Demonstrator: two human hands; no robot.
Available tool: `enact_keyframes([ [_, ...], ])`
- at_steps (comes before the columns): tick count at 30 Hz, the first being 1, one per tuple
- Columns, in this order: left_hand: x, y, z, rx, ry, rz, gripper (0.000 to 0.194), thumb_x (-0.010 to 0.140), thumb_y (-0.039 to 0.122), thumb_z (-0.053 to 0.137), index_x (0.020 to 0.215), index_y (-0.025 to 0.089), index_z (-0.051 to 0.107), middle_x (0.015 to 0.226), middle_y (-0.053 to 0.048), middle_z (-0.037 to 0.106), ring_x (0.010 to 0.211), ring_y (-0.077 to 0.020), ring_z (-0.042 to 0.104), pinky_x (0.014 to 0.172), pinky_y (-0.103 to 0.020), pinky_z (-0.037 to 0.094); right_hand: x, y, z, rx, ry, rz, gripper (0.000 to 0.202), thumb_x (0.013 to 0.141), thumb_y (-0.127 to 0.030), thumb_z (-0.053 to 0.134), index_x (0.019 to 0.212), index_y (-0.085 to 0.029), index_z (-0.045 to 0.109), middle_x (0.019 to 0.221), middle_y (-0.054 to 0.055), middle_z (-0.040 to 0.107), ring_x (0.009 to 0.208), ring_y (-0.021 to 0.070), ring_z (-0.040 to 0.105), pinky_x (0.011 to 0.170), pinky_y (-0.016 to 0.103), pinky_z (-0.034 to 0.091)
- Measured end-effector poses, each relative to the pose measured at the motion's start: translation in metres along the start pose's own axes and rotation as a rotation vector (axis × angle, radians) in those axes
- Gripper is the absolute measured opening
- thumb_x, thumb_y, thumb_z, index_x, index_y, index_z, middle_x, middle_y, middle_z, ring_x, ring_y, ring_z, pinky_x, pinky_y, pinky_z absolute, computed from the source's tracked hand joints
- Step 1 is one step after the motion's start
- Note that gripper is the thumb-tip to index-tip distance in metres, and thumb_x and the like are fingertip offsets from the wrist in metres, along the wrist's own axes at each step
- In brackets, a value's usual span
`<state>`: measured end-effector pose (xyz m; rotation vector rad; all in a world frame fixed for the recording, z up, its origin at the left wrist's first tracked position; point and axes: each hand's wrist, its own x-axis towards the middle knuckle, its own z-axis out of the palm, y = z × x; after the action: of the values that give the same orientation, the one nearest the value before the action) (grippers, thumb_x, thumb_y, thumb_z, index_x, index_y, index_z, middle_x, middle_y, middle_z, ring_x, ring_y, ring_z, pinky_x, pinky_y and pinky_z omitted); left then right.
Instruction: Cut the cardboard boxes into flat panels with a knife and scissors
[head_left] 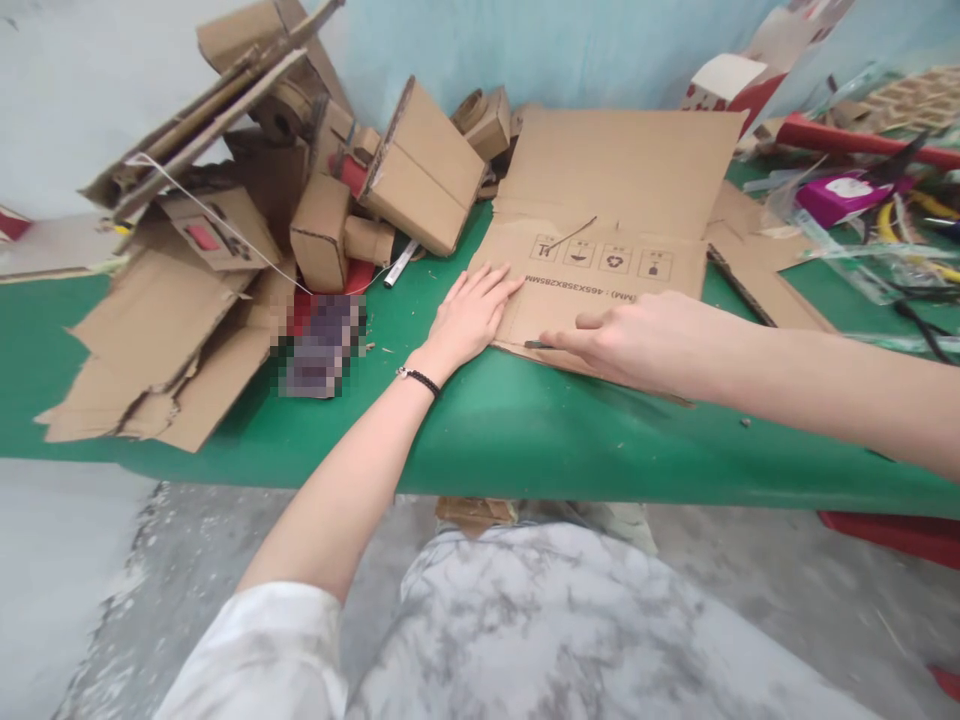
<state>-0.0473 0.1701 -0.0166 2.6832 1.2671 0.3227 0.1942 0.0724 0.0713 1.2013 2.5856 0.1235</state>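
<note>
A flat sheet of brown cardboard (600,180) with printed symbols and upside-down lettering lies on the green table. My left hand (471,312) rests flat on its near left corner, fingers stretched out and apart. Over the sheet's near edge, my right hand (615,335) is closed round a slim knife (537,345). Only the dark tip of that knife shows, pointing left at the cardboard; its handle is hidden by the fingers.
Cardboard boxes (427,165) and torn cardboard pieces (157,330) are heaped at the left. Nearby lie a white marker (401,264) and a blurred dark object (324,345). At the right sit a purple box (844,198), cables and plastic wrapping. The green table (525,440) has a rounded front edge.
</note>
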Motion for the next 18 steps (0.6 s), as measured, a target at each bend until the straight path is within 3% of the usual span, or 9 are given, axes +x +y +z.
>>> enact_keyframes([
  [9, 0.0, -0.001, 0.0, -0.003, -0.001, -0.01, 0.052, 0.112, 0.026, 0.033, 0.16, 0.03, 0.055, 0.174, -0.001, 0.044, 0.164, -0.0193, 0.034, 0.137, -0.047, 0.023, -0.005, 0.006, 0.012, 0.013, 0.029, -0.012, 0.051, 0.109, -0.031, 0.041, 0.157, -0.036, 0.056, 0.099, 0.007, 0.079, 0.067, 0.0212, 0.066, 0.059, 0.032, 0.026],
  [15, 0.002, -0.001, 0.0, -0.005, -0.005, -0.011, 0.052, 0.112, 0.028, 0.034, 0.16, 0.029, 0.055, 0.173, -0.001, 0.045, 0.164, -0.0204, 0.034, 0.137, -0.047, 0.022, -0.012, 0.002, 0.002, 0.066, 0.01, 0.029, 0.05, 0.113, -0.045, 0.034, 0.154, -0.034, 0.061, 0.091, 0.01, 0.078, 0.064, 0.0226, 0.064, 0.059, 0.034, 0.027],
  [18, 0.002, -0.001, 0.0, -0.01, -0.005, -0.012, 0.052, 0.113, 0.028, 0.033, 0.159, 0.028, 0.055, 0.173, -0.002, 0.045, 0.164, -0.0204, 0.034, 0.137, -0.046, 0.022, -0.015, 0.0, -0.002, 0.114, 0.014, 0.029, 0.046, 0.112, -0.037, 0.04, 0.151, -0.031, 0.065, 0.088, 0.012, 0.078, 0.061, 0.021, 0.061, 0.059, 0.035, 0.027],
])
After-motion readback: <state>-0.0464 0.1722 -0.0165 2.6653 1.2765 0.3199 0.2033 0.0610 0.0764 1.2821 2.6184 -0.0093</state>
